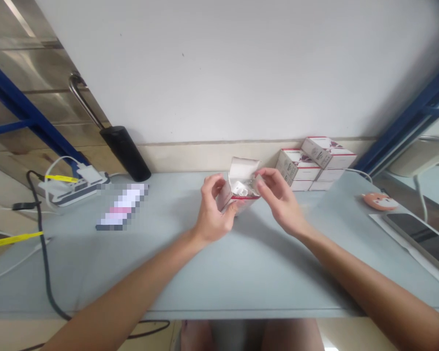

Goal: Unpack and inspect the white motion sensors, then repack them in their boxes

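Observation:
My left hand (pixel 216 207) wraps round a small white cardboard box (pixel 225 194) with red edges, held near the middle of the desk. Its lid flap (pixel 244 169) stands up at the back. White plastic pieces (pixel 240 188) show inside the open top; their exact kind is unclear. At the box's right side, my right hand (pixel 278 197) is closed, thumb and fingers pinching at the box's right edge, perhaps on a side flap; the pinched part is too blurred to tell.
Several similar boxes (pixel 307 170) are stacked against the wall at the back right. On the left lie a power strip (pixel 82 187) with cables, a black cylinder (pixel 126 153) and a pixelated phone-like object (pixel 124 207). An orange-and-white item (pixel 380 201) and a dark tablet-like device (pixel 420 239) sit on the right.

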Demonstrator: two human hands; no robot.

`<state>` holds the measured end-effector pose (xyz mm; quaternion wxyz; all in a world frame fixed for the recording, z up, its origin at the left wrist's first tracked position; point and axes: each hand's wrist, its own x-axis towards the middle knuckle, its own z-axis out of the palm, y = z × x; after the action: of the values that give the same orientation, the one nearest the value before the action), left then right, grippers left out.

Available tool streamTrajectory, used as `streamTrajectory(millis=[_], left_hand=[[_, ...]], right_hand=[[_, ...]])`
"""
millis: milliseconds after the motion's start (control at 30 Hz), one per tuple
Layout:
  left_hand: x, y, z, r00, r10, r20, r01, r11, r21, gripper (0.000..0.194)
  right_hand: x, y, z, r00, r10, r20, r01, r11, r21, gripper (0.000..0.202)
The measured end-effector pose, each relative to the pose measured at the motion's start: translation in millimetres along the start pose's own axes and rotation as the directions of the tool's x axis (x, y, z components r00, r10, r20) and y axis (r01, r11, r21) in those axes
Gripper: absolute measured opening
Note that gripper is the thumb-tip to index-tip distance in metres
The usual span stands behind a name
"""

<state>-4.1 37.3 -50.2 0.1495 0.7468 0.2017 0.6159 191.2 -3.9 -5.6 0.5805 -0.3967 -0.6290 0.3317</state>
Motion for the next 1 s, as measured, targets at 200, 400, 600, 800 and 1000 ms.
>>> streamTrajectory(millis=[200,400,600,800,1000], left_hand=[[1,8,-7.6,0.989,-0.106,0.101,0.102,0.994,0.047,0.041],[-3,12,-3.4,0.976,-0.151,0.156,0.149,0.988,0.027,0.030],[-3,10,2.6,0.967,-0.190,0.169,0.204,0.977,-0.066,0.034],[-7,9,8.3,0.982,-0.154,0.106,0.166,0.979,-0.115,0.044],[-8,0,3.7,0.981,-0.128,0.147,0.128,0.992,0.009,0.046]], right_hand=[[-4,1,-1,0.995,0.092,0.049,-0.093,0.996,0.017,0.031],[-1,-1,1,1.000,-0.006,-0.030,0.010,0.990,0.142,0.055],[-2,2,-6,0.989,-0.136,0.060,0.141,0.986,-0.093,0.025],[-1,1,-3,0.973,-0.230,0.011,0.229,0.961,-0.156,0.018],[1,3,-6,0.945,-0.322,0.054,0.327,0.922,-0.209,0.011]])
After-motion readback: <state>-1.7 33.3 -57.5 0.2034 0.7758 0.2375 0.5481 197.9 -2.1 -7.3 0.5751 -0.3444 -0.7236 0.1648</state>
